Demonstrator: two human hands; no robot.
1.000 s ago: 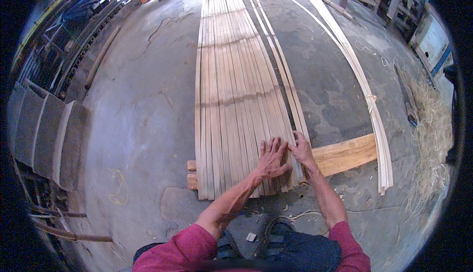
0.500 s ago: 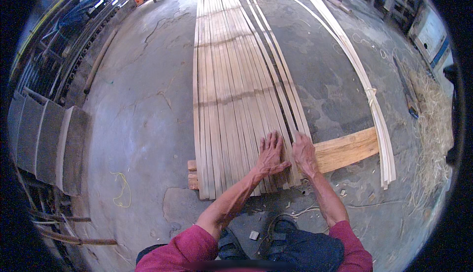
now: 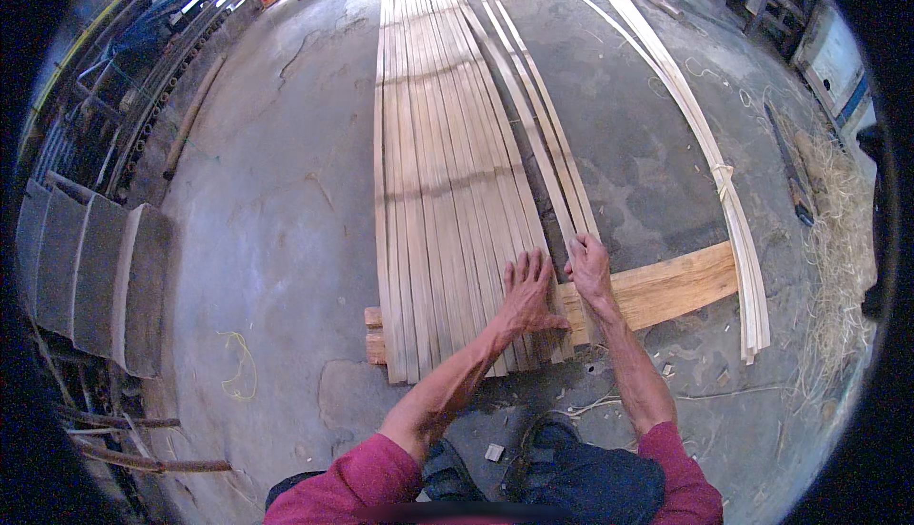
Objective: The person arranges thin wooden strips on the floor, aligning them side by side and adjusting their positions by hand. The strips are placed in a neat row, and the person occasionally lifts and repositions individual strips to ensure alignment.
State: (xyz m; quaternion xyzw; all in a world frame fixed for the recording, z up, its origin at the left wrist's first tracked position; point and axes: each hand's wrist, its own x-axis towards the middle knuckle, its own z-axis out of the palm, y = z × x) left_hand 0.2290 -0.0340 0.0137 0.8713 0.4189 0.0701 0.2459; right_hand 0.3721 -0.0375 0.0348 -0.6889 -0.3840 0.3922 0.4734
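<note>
Long, thin wooden strips point(image 3: 447, 192) lie side by side in a wide band, running away from me along the floor. My left hand point(image 3: 528, 292) rests flat on the right edge of the band, fingers spread. Two separate strips point(image 3: 540, 116) lie to the right of the band, with a dark gap between. My right hand point(image 3: 590, 268) is closed around the near part of these strips; its grip hides their exact hold. Beneath the near ends a light wooden board point(image 3: 666, 287) lies crosswise, showing to the right of my hands.
A tied bundle of pale strips point(image 3: 728, 201) lies at the right, across the board's end. Beyond it are a saw-like tool point(image 3: 790, 168) and a heap of shavings point(image 3: 828, 268). Grey blocks point(image 3: 95, 268) stand at the left, near a yellow cord point(image 3: 238, 363). Small scraps litter the floor by my feet.
The gap between the band and the right-hand strips has widened at the near end, baring more of the board. My right hand has shifted slightly right and away from my left hand.
</note>
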